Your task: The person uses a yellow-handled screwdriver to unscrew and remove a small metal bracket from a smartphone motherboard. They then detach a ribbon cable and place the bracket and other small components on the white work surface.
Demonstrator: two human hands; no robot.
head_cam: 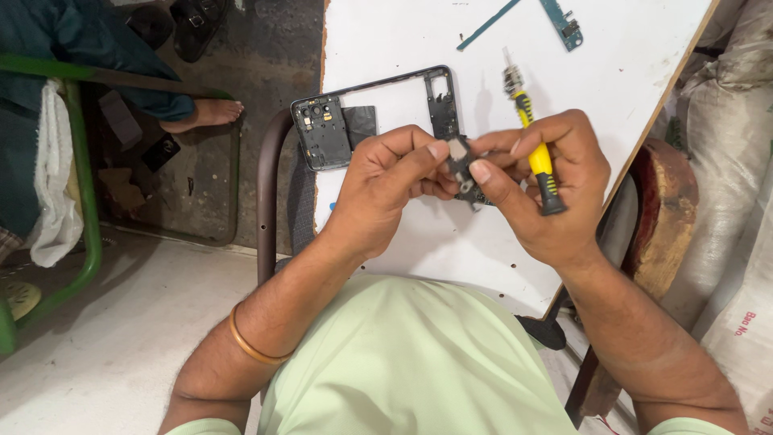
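The white bench [386,32] is carrying a dark phone frame [338,121] just beyond the fingers. The left hand [386,185] and right hand [547,185] are pinching a small circuit part [460,161] between them; the right is also gripping a yellow screwdriver [535,153]. Seemingly inspecting the part; careful steadying comes next.

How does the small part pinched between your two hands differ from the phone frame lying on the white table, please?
The small part is compact and mostly hidden by fingers; the phone frame is a far larger open rectangle. The part is held off the white table by the left hand and right hand; the frame lies flat, untouched. Both look dark, like phone pieces.
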